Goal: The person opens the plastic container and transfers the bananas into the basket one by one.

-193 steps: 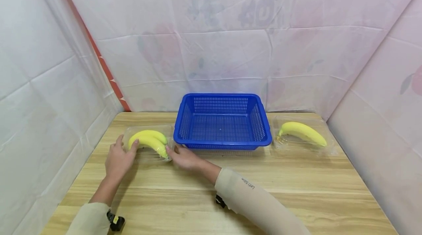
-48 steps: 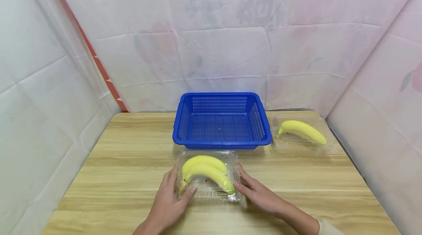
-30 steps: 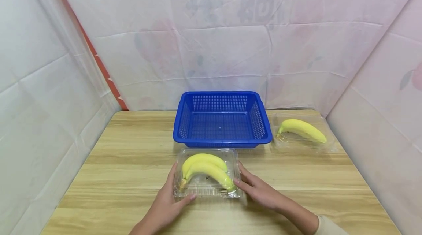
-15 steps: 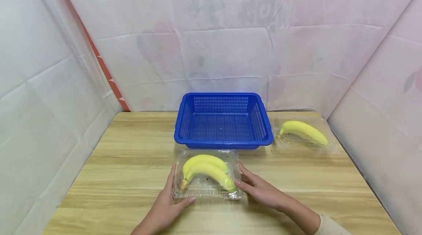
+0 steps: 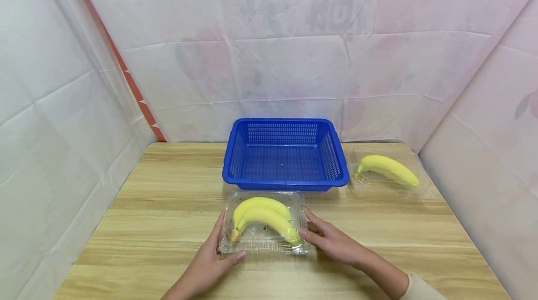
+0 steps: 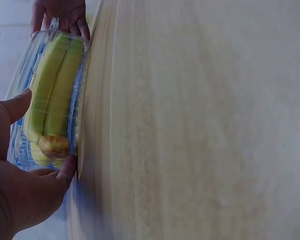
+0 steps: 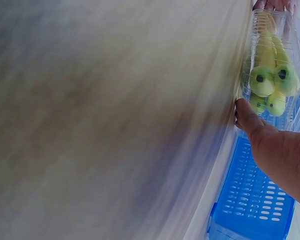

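A clear plastic clamshell box [image 5: 269,246] lies in front of the blue basket in the head view, with a bunch of yellow bananas [image 5: 269,217] inside. My left hand [image 5: 204,259] holds the box's left end, its fingers along the side and the thumb by the front edge. At the other end my right hand [image 5: 334,244] grips the right side, thumb on the front corner. Through the plastic, the left wrist view shows the brown stem [image 6: 54,145] near my left fingers. Dark banana tips [image 7: 262,80] face my right hand [image 7: 275,150] in the right wrist view.
Right behind the box stands a blue perforated basket [image 5: 286,182] with nothing in it. A second clear box [image 5: 414,157] with a banana [image 5: 386,168] lies at the back right of the wooden table [image 5: 168,225]. Cloth walls [image 5: 286,71] enclose the back and sides.
Since the earliest frame, both hands have brought the clamshell box from the table's left to front centre. My left thumb has slid off its top to the front edge. In the last second little moves.
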The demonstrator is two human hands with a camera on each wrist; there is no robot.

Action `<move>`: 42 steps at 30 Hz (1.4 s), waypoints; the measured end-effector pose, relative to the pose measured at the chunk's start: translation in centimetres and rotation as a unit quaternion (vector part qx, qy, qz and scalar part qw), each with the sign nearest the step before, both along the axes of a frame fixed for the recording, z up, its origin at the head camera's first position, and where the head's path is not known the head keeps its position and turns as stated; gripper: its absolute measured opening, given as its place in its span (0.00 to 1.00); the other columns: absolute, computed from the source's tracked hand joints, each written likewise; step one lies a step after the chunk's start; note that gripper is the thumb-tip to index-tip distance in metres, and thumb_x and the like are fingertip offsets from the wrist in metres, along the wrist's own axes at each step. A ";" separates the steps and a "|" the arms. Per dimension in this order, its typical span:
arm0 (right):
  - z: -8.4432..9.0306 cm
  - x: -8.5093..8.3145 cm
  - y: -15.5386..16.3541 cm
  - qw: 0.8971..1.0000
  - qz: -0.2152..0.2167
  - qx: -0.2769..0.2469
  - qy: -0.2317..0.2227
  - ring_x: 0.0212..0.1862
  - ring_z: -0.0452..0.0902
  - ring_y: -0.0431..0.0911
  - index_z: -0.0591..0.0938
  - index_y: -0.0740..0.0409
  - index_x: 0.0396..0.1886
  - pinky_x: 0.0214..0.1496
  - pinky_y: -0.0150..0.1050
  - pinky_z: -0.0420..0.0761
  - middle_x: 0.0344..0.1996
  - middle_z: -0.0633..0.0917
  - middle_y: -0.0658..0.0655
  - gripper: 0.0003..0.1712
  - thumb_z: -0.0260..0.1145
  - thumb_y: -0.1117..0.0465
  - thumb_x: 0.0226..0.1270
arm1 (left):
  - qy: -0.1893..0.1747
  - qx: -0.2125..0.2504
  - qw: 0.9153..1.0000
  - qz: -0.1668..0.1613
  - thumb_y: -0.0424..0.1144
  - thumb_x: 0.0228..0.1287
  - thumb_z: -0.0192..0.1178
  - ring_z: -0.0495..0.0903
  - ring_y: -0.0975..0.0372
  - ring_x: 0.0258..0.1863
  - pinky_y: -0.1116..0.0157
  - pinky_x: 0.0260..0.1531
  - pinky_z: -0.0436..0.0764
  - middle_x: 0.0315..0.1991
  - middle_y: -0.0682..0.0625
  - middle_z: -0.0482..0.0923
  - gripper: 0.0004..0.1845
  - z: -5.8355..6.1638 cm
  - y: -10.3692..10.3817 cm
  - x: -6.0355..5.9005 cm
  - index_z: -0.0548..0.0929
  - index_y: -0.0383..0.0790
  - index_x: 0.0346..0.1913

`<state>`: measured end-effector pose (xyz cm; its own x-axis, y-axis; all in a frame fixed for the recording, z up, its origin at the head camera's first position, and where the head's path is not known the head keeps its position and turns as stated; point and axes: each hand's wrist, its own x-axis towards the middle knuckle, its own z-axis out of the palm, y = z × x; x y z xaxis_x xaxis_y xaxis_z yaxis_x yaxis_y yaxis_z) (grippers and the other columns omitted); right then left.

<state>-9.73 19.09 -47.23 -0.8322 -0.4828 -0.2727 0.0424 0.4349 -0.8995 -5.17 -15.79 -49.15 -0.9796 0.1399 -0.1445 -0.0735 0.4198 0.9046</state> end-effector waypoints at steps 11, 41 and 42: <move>0.3 -0.1 0.1 1.000 0.013 0.010 0.008 0.77 0.67 0.74 0.43 0.58 0.89 0.78 0.69 0.68 0.78 0.63 0.82 0.48 0.56 0.44 0.86 | -0.003 0.018 1.000 -0.015 0.47 0.63 0.78 0.70 0.42 0.79 0.57 0.73 0.77 0.87 0.38 0.50 0.63 -0.5 -0.6 -0.3 0.42 0.53 0.89; 1.5 0.2 -0.7 0.964 -0.007 0.123 0.235 0.78 0.70 0.65 0.52 0.51 0.89 0.78 0.65 0.70 0.85 0.61 0.64 0.53 0.67 0.39 0.77 | -0.030 -0.013 0.998 -0.054 0.52 0.72 0.70 0.53 0.44 0.86 0.49 0.81 0.57 0.89 0.44 0.44 0.58 -0.4 -1.2 -0.3 0.37 0.60 0.89; 1.6 0.2 -0.8 0.957 -0.007 0.133 0.258 0.80 0.68 0.64 0.54 0.49 0.89 0.79 0.65 0.70 0.85 0.61 0.62 0.52 0.68 0.39 0.76 | -0.032 -0.014 0.998 -0.054 0.53 0.72 0.69 0.53 0.45 0.86 0.52 0.81 0.57 0.89 0.44 0.44 0.58 -0.4 -1.2 -0.3 0.37 0.60 0.88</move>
<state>-9.49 18.28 -45.64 -0.8948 -0.4419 0.0646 -0.3705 0.6537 -0.6599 -5.46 -16.98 -49.53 -0.9475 0.2399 -0.2114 -0.0833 0.4530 0.8876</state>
